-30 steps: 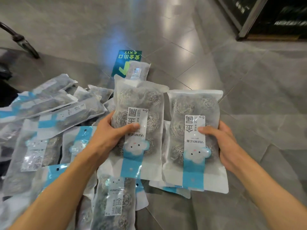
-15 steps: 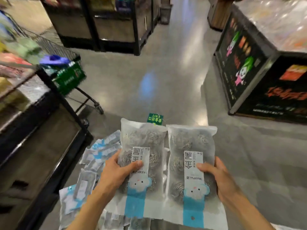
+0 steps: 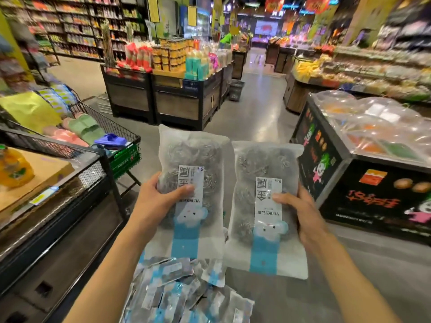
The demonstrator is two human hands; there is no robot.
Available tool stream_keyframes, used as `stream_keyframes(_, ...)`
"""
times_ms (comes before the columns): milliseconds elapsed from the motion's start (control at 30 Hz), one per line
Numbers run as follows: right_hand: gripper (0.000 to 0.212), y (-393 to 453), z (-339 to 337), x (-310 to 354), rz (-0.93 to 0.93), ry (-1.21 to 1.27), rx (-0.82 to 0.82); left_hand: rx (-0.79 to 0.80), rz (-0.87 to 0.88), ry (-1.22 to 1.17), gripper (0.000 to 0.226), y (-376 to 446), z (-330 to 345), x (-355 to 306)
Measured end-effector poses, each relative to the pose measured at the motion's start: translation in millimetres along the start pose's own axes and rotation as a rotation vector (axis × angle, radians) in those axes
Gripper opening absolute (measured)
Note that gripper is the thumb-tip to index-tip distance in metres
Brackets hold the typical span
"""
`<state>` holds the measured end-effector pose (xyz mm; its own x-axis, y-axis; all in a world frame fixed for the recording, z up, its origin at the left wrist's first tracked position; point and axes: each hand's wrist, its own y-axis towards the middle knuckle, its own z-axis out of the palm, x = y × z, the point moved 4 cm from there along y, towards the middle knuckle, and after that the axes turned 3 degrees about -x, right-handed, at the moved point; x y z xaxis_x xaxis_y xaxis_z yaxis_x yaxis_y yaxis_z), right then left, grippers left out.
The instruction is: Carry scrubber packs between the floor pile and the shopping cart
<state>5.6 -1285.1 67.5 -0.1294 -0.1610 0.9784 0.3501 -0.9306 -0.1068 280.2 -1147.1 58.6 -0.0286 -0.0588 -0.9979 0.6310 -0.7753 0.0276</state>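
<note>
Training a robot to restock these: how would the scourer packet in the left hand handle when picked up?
The left packet is probably light: the left hand holds it upright alone. Likely semi-floppy, since only the wire balls give shape. Its glossy film may be slippery.

Two packs of steel scourers are in my hands: one pack [image 3: 190, 183] in my left hand [image 3: 158, 201], one pack [image 3: 265, 201] in my right hand [image 3: 303, 215]. Near, on the floor, lies one heap of like packs [image 3: 186, 294], too overlapped to count. Left: one shopping cart [image 3: 116, 136] holding slippers. Right: one display bin [image 3: 363, 173]. Far: one plastic basket [image 3: 236, 90].
</note>
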Motion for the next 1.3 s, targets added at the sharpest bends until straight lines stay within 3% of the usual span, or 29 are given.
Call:
stream_keyframes(200,0.055,1.7,18.8,24.0,-0.057,0.016,0.056,-0.016,0.036,-0.059,0.044,5.3,-10.4,-22.8)
stream_keyframes(533,0.048,30.3,75.1,26.7,-0.086,-0.048,0.280,-0.161,0.077,0.004,0.038,3.7,-54.7,-39.8)
stream_keyframes(733,0.048,49.7,143.5,6.4,-0.032,-0.102,0.537,-0.452,0.053,0.019,0.041,-46.6,-101.0,-36.8)
stream_keyframes(967,0.031,15.4,248.6,-41.3,0.055,-0.132,0.918,-0.872,0.019,0.068,0.044,-169.6,-155.7,-36.3)
stream_keyframes(1300,0.060,-159.0,353.9,-89.8,0.165,-0.092,1.444,-1.337,0.012,0.145,0.039,-377.5,-202.0,-44.4)
